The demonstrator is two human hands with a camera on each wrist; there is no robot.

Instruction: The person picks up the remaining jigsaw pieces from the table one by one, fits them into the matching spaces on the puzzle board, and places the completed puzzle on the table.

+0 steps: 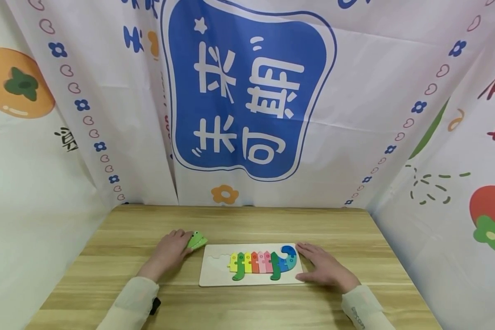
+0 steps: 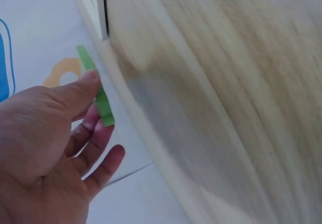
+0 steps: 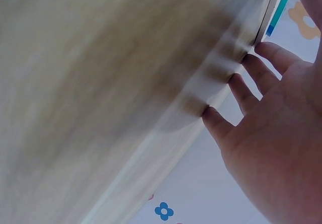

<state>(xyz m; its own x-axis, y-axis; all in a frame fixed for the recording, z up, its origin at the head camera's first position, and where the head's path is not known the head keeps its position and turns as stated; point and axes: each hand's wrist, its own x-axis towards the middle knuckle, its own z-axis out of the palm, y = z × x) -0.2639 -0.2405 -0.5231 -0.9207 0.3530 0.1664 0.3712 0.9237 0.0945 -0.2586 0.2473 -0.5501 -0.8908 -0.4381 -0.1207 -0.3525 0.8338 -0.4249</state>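
My left hand (image 1: 174,250) pinches a green crocodile-head puzzle piece (image 1: 197,240) between thumb and fingers, just off the upper left corner of the puzzle board (image 1: 214,277). In the left wrist view the piece (image 2: 104,105) appears edge-on as a thin green strip. Colourful crocodile body pieces (image 1: 254,262), from yellow through red and pink to a blue curled tail, lie in the board. At its left end a bare head-shaped recess (image 1: 217,260) shows. My right hand (image 1: 323,266) is spread at the board's right edge, fingertips resting on the table in the right wrist view.
The board lies on a wood-grain table (image 1: 247,311). A white printed cloth (image 1: 363,128) with a blue panel hangs behind the table's far edge, and more printed cloth stands at both sides. A small black object (image 1: 155,306) sits by the left sleeve.
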